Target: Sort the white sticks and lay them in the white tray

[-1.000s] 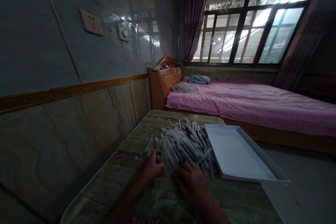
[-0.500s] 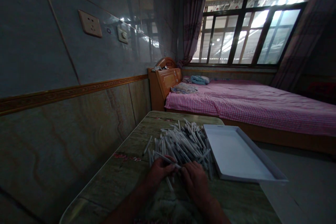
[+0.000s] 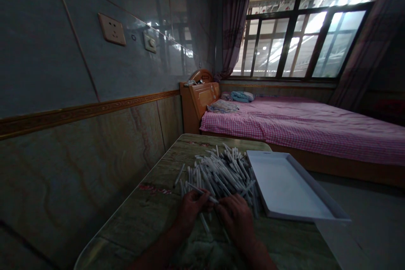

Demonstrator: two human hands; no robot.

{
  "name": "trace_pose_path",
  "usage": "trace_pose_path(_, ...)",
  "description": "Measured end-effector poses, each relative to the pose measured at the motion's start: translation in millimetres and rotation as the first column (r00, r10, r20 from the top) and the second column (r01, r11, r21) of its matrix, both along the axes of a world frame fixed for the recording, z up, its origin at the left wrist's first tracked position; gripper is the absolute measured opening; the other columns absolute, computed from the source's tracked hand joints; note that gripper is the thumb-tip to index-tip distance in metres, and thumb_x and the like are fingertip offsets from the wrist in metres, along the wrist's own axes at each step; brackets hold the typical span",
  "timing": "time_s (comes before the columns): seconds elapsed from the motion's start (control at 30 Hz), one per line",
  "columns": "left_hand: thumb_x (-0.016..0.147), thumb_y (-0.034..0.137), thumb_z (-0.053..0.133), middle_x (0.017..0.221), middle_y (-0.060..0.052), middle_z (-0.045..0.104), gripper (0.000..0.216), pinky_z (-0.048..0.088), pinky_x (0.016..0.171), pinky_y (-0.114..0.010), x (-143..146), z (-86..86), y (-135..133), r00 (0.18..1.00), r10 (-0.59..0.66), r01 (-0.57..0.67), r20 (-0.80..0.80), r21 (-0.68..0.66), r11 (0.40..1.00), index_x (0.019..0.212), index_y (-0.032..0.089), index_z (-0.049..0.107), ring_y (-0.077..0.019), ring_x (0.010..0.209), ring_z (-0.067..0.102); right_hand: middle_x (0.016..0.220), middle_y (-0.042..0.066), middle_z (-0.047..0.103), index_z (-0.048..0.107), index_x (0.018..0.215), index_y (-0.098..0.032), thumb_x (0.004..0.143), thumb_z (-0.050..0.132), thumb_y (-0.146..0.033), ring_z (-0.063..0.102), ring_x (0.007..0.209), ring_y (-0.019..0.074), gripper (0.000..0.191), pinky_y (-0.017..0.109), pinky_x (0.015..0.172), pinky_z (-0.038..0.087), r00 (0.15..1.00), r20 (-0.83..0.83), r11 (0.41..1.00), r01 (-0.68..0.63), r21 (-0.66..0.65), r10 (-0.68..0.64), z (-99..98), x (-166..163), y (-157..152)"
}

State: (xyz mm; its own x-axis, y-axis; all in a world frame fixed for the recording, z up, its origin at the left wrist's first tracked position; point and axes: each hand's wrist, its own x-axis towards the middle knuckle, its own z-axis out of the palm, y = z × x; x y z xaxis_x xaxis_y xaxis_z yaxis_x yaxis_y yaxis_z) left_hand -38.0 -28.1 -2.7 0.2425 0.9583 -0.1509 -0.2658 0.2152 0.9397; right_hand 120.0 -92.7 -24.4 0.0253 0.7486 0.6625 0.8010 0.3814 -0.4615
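Observation:
A slim whitish pen (image 3: 195, 188) is held slantwise above the table's near half. My left hand (image 3: 189, 211) is closed around its middle, thumb on top. At its lower right end, the fingertips of my right hand (image 3: 236, 216) pinch together; the very tip is hidden by them. Just beyond both hands lies a loose heap of similar white and clear pens (image 3: 218, 171), pointing in many directions. One pen (image 3: 179, 175) lies apart at the heap's left, and another (image 3: 205, 224) sits between my forearms, blurred.
A shallow white tray (image 3: 289, 185) rests at the right of the marbled table (image 3: 136, 228), its right side jutting past the edge. A tiled wall (image 3: 104, 152) runs along the left. A bed (image 3: 284, 122) with a pink checked cover stands beyond the table.
My left thumb and fingers have shifted slightly up along the pen. The right hand stays at the pen's end. The whole view has moved a little.

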Motion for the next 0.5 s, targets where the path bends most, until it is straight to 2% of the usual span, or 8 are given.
trace_pose_path(0.1,0.038,0.057,0.090,0.063,-0.003,0.073,0.059,0.054,0.054,-0.027,1.0,-0.4,0.9,0.999,-0.030,0.031,0.029,-0.009,0.999,0.072,0.014,0.068,-0.0179,0.057,0.069,0.068,0.001,0.062,0.060,0.071,-0.022,0.101,0.043,-0.028,0.055,0.070,0.0173,0.035,0.029,0.069,0.036,1.000,0.018,1.000,0.010,-0.013,-0.010,-2.3,0.7,3.0)
trace_pose_path(0.17,0.037,0.056,0.091,0.063,-0.003,0.072,0.059,0.054,0.054,-0.026,1.3,-0.9,0.6,0.999,-0.039,0.039,0.033,-0.009,0.999,0.071,0.014,0.068,-0.0177,0.057,0.069,0.065,0.001,0.061,0.060,0.069,-0.022,0.101,0.044,-0.028,0.054,0.068,0.0169,0.036,0.028,0.068,0.036,1.000,0.012,1.000,0.006,0.001,-0.006,-3.9,1.5,4.1)
trace_pose_path(0.37,0.041,0.055,0.091,0.066,-0.003,0.074,0.056,0.055,0.056,-0.027,0.2,-2.4,-2.9,0.999,-0.011,0.012,0.046,-0.008,1.000,0.073,0.014,0.070,-0.0182,0.060,0.070,0.081,0.003,0.069,0.068,0.088,-0.023,0.095,0.057,-0.026,0.059,0.080,0.0195,0.014,0.030,0.073,0.041,0.996,-0.067,0.998,-0.064,-0.009,0.063,-2.0,4.3,0.6)
trace_pose_path(0.5,0.040,0.054,0.092,0.065,-0.003,0.073,0.056,0.055,0.055,-0.027,0.0,-2.4,-2.3,0.998,0.004,-0.004,0.068,-0.007,1.000,0.072,0.014,0.069,-0.0182,0.059,0.070,0.087,0.003,0.071,0.069,0.094,-0.023,0.095,0.056,-0.025,0.061,0.084,0.0199,0.013,0.030,0.075,0.043,0.994,-0.101,0.997,-0.053,-0.048,0.047,-0.5,3.9,0.4)
